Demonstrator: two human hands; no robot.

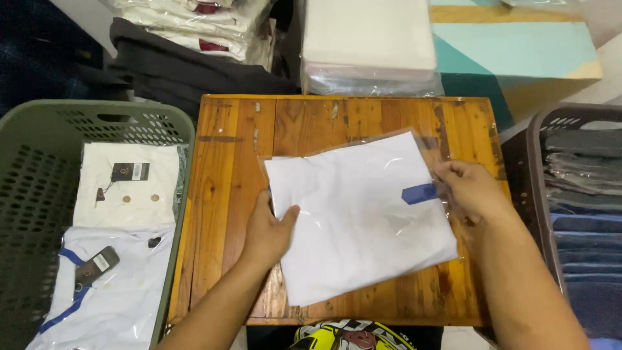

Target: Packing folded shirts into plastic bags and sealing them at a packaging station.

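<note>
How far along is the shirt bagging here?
Done: bagged dark garments stacked in the brown basket. In hand: left hand and right hand hold a folded white shirt partly inside a clear bag. Left: white shirts in the green basket.

Around the bagged white shirt, bare wooden table lies open far and left. Green basket blocks further left, dark basket right, wrapped stack beyond.
</note>
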